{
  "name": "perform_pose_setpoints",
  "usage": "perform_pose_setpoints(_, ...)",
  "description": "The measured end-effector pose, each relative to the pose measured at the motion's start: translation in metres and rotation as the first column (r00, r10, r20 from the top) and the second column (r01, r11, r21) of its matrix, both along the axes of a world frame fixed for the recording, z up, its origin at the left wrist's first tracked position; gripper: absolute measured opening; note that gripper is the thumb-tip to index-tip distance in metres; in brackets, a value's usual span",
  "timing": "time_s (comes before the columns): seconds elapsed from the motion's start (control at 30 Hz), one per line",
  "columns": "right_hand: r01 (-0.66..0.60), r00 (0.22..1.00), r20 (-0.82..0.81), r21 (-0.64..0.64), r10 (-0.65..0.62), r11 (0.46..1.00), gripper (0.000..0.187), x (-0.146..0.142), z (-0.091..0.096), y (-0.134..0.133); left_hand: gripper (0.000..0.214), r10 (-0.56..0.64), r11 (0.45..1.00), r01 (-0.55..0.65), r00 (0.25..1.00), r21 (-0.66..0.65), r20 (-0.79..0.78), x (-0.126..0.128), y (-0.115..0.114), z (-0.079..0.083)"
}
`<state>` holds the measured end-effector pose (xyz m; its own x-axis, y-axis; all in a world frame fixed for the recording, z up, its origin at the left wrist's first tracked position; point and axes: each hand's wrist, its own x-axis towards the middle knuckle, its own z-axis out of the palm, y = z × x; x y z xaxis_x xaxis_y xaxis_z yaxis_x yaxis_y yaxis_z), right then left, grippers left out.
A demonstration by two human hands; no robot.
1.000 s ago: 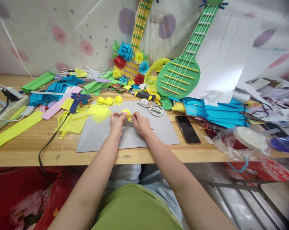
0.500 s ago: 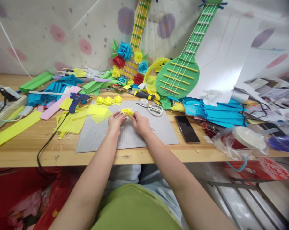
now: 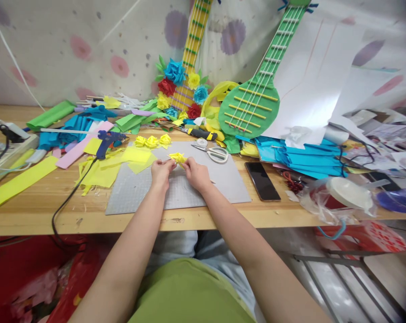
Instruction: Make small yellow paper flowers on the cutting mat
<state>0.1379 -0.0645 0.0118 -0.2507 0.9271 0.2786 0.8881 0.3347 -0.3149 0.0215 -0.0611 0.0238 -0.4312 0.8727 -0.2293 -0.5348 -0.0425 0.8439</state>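
Note:
Between my two hands, over the grey cutting mat [image 3: 135, 197], is a yellow paper flower [image 3: 177, 158]. My left hand [image 3: 161, 172] pinches its left side with closed fingers. On its right side the fingers of my right hand [image 3: 196, 174] are closed too, and a thin stick tip pokes out beyond that hand. Three finished-looking yellow paper flowers [image 3: 152, 142] sit in a row just behind. Scissors [image 3: 218, 155] with white handles and a small roll of clear tape [image 3: 202, 143] lie at the mat's back right.
A blue glue gun [image 3: 105, 142] rests at left among yellow paper sheets [image 3: 103, 172], its cord hanging over the table edge. A phone [image 3: 262, 181] lies at right. Behind stand a green paper instrument [image 3: 250, 107] and a yellow, flower-trimmed one [image 3: 192, 49]. Blue folded paper [image 3: 297, 157] is back right.
My left fingers have shifted slightly and drawn closer together on the yellow paper flower, which has tilted a little. My right hand stays almost in place.

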Motion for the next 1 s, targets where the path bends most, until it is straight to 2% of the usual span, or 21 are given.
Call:
perform_pose_setpoints(0.3, 0.017, 0.999, 0.029, -0.021, -0.016, 1.000, 0.025, 0.0002, 0.0015, 0.0000, 0.032, -0.052, 0.999, 0.052, 0.997, -0.002, -0.064, -0.0017, -0.0006, -0.0006)
perform_pose_setpoints(0.73, -0.007, 0.998, 0.068, -0.053, 0.010, 0.999, 0.024, -0.0029, 0.0029, -0.0017, 0.038, 0.057, 0.994, -0.048, 0.994, 0.098, -0.093, -0.0017, 0.0050, -0.0087)
perform_pose_setpoints(0.9, 0.015, 0.998, 0.060, -0.048, -0.012, 0.999, 0.025, -0.0023, 0.0029, -0.0013, 0.035, -0.005, 0.997, 0.012, 0.995, 0.073, -0.098, -0.0009, 0.0017, -0.0075)
perform_pose_setpoints(1.0, 0.039, 0.998, 0.058, -0.038, -0.037, 0.998, 0.026, -0.0024, 0.0021, -0.0010, 0.041, -0.061, 0.996, 0.067, 0.992, 0.058, -0.107, -0.0001, -0.0005, -0.0074)
